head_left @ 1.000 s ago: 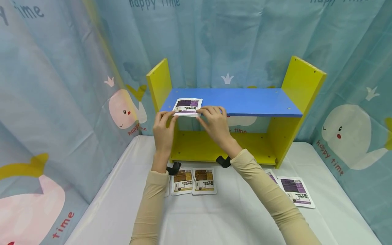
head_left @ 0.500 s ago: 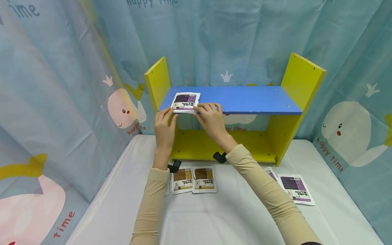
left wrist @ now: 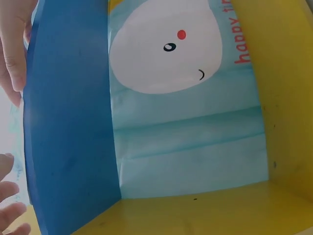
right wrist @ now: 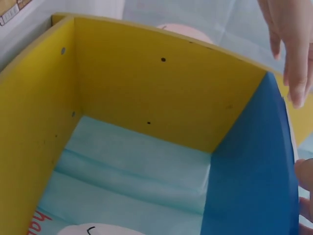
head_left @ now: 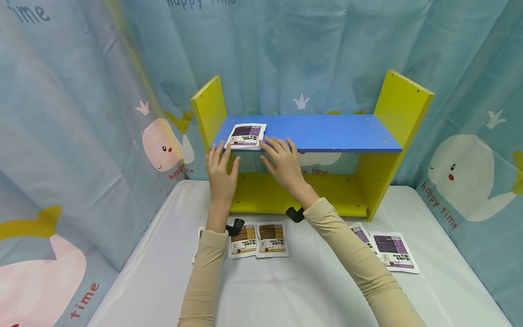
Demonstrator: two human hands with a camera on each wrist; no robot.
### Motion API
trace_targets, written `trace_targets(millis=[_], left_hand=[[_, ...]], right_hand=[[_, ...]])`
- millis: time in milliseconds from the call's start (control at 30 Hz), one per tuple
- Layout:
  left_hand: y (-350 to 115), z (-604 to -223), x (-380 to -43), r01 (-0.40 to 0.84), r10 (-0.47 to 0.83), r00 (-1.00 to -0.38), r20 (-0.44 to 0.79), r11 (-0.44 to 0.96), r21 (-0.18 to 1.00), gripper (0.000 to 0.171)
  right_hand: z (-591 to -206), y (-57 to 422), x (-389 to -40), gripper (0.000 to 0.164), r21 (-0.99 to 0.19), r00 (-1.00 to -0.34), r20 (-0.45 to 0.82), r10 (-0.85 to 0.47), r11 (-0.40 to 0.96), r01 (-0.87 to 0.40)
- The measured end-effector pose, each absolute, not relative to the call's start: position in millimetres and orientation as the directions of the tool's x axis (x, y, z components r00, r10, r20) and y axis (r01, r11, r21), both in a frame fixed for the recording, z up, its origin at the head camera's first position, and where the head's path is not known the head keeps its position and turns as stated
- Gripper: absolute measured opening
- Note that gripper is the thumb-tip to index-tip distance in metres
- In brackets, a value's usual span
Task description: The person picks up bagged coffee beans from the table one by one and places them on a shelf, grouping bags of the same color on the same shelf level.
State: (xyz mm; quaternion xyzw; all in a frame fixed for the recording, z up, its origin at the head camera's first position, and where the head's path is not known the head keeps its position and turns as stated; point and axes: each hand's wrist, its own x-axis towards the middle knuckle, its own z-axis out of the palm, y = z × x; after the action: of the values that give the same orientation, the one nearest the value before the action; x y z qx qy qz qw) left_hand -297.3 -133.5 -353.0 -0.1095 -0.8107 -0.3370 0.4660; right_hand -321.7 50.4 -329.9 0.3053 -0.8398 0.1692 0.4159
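Observation:
A flat white packet with a purple printed label (head_left: 246, 136) lies on the left end of the blue shelf board (head_left: 318, 131). My left hand (head_left: 222, 175) is at its front left corner, fingers spread and fingertips close to the edge. At the packet's front right corner, my right hand (head_left: 283, 165) has its fingertips on or very near the edge, thumb apart below. Neither hand grips the packet. The left wrist view shows right-hand fingers (left wrist: 12, 54) by the board's edge; left-hand fingers (right wrist: 296, 58) point down in the right wrist view.
The shelf unit has yellow side panels (head_left: 402, 109) and a yellow bottom board (head_left: 327, 195). Brown-labelled packets (head_left: 271, 240) lie on the white cloth in front, partly behind my left arm. Purple-labelled packets (head_left: 394, 251) lie at the right. Patterned curtains (head_left: 302, 54) surround the table.
The packet has moved back and down, flat onto the blue board. My left fingers have let go and spread, and the left hand has shifted slightly. The right hand's thumb has parted from the packet.

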Motion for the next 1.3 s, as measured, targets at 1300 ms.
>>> trace_targets(millis=[1300], left_hand=[[-67, -423, -274, 0.640, 0.002, -0.497, 0.868, 0.676, 0.365, 0.046]], right_hand=[[-385, 118, -278, 0.040, -0.211, -0.372, 0.920, -0.124, 0.643, -0.736]])
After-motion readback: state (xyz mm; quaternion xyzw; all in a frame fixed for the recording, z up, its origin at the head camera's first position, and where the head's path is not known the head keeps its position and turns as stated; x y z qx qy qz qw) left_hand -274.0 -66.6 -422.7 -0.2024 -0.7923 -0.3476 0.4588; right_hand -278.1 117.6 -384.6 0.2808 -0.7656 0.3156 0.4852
